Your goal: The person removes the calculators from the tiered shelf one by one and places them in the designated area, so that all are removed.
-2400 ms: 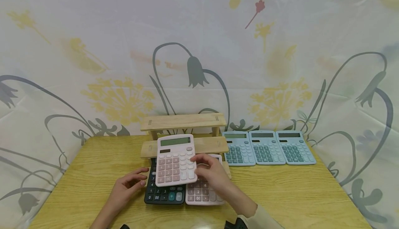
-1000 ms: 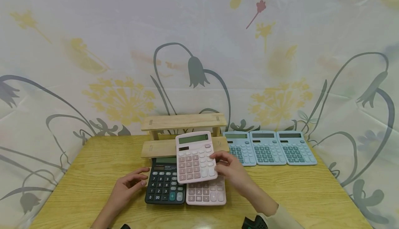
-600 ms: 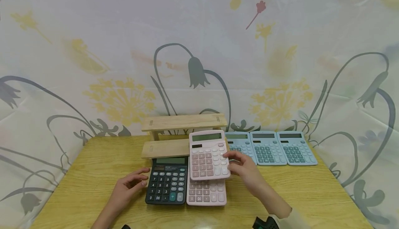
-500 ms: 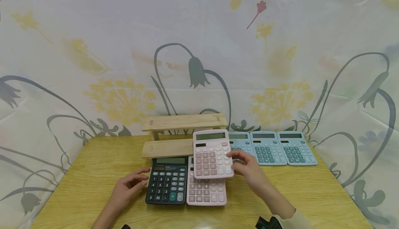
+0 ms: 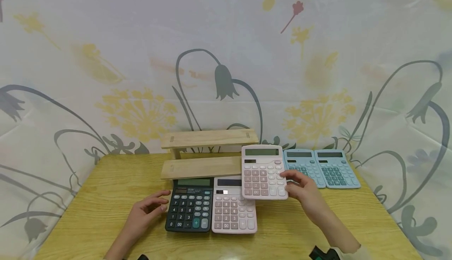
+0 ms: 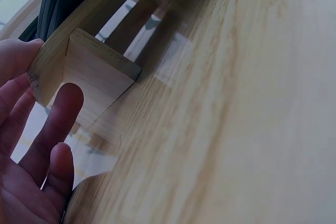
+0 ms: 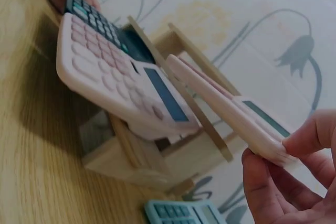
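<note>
My right hand (image 5: pixel 307 199) pinches a pink calculator (image 5: pixel 265 177) by its right edge, thumb and fingers on opposite faces in the right wrist view. It is held up near the right end of a wooden tiered rack (image 5: pixel 203 167), partly in front of it. On the rack's low front tier lean a black calculator (image 5: pixel 188 209) and, right beside it, another pink calculator (image 5: pixel 231 213). My left hand (image 5: pixel 143 213) stays left of the black calculator, fingers loosely bent. In the left wrist view a fingertip touches the rack's wooden side (image 6: pixel 50 72).
Blue calculators (image 5: pixel 337 169) lie side by side at the back right; the held calculator hides the leftmost. The rack's middle tier (image 5: pixel 197 168) and top tier (image 5: pixel 212 137) rise behind the black calculator. A patterned cloth (image 5: pixel 141 55) hangs behind the wooden table (image 5: pixel 106 197).
My right hand has carried the pink calculator rightward from over the black calculator, past the other pink one, to the rack's right end. My left hand has stayed put.
</note>
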Tool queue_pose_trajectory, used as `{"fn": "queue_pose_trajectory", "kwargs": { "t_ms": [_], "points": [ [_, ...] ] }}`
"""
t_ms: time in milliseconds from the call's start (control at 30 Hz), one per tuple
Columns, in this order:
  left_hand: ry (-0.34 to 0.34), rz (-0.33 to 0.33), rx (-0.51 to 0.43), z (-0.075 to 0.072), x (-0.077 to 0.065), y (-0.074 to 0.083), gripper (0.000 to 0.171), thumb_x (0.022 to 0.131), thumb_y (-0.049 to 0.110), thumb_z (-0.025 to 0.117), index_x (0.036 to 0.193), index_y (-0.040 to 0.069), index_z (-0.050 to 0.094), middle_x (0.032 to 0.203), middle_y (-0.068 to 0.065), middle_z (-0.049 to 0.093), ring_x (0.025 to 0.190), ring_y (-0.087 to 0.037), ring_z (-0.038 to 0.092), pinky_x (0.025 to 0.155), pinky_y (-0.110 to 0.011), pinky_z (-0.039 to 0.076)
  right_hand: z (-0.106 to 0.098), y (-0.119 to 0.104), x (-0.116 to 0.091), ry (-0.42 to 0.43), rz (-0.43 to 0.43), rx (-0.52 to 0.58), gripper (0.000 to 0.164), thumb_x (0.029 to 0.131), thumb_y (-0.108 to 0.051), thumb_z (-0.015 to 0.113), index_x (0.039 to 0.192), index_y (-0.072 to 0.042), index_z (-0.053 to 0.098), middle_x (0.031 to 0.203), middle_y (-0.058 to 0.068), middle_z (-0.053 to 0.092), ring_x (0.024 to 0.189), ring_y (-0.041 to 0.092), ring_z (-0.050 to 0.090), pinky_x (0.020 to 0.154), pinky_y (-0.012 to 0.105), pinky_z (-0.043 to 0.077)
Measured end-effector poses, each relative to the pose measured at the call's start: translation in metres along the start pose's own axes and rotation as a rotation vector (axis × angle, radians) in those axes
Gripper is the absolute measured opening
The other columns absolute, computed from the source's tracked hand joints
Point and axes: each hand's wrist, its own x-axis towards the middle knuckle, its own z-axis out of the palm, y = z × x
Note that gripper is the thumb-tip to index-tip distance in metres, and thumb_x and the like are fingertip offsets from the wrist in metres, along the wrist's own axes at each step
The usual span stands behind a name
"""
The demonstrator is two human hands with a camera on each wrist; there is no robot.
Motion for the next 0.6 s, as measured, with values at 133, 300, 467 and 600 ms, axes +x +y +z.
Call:
{"fn": "queue_pose_trajectory", "kwargs": {
  "t_ms": [133,300,467,600],
  "points": [
    [-0.005,0.002,-0.007,0.000,0.000,-0.001,0.011,0.089,-0.003,0.070,0.100,-0.001,0.073,0.123,0.000,0.068,0.110,-0.003,0.062,0.078,-0.020,0.051,-0.016,0.003,-0.005,0.009,0.000,-0.004,0.031,0.092,0.008,0.051,0.122,0.013,0.050,0.115,0.009,0.058,0.092,0.015,0.065,0.075,0.030,0.056],
    [-0.008,0.019,-0.015,0.000,0.000,-0.003,0.012,0.089,-0.005,0.069,0.100,-0.001,0.072,0.122,0.001,0.068,0.111,-0.003,0.062,0.079,-0.020,0.051,-0.034,0.009,-0.011,0.018,-0.018,0.004,0.027,0.094,0.008,0.051,0.121,0.010,0.052,0.114,0.005,0.059,0.093,0.014,0.064,0.075,0.028,0.055],
    [-0.007,0.029,-0.021,0.000,0.000,-0.003,0.012,0.089,-0.007,0.069,0.099,-0.002,0.072,0.122,0.002,0.068,0.111,-0.004,0.062,0.080,-0.019,0.051,-0.048,0.016,-0.015,0.043,0.007,0.026,0.025,0.094,0.008,0.050,0.119,0.005,0.055,0.115,0.002,0.057,0.095,0.014,0.062,0.075,0.028,0.055],
    [-0.010,0.028,-0.022,0.000,0.000,-0.003,0.012,0.089,-0.006,0.069,0.099,-0.002,0.072,0.122,0.002,0.068,0.111,-0.004,0.062,0.081,-0.019,0.050,-0.054,0.021,-0.019,0.063,0.061,0.027,0.026,0.095,0.007,0.051,0.119,0.003,0.057,0.117,0.000,0.056,0.097,0.013,0.060,0.077,0.028,0.055]
  ]
}}
